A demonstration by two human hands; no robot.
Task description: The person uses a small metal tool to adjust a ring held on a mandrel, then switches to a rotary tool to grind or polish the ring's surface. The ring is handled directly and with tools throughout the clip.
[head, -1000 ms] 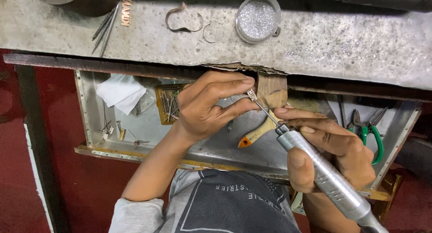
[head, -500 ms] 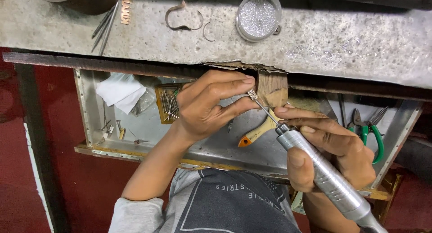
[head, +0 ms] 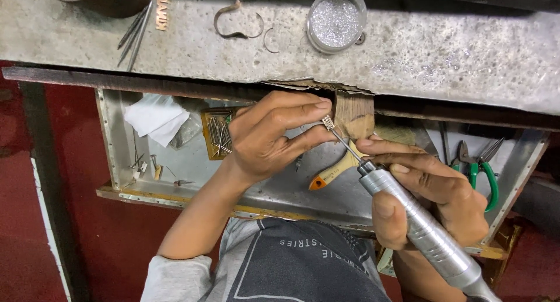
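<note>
The tabletop spans the upper frame; a metal tray sits below it. At lower right, the right hand has its fingers wrapped around a rotary tool. At centre, the left hand pinches a small metal piece against the tool tip.

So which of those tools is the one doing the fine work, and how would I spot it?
Start at the grey stone bench top and drop to the metal tray under its edge. There the right hand grips a silver pen-shaped rotary tool, its thin bit reaching the small metal piece pinched by the left hand. Unlike the green-handled pliers nearby, it is smooth, cylindrical and held.
</note>
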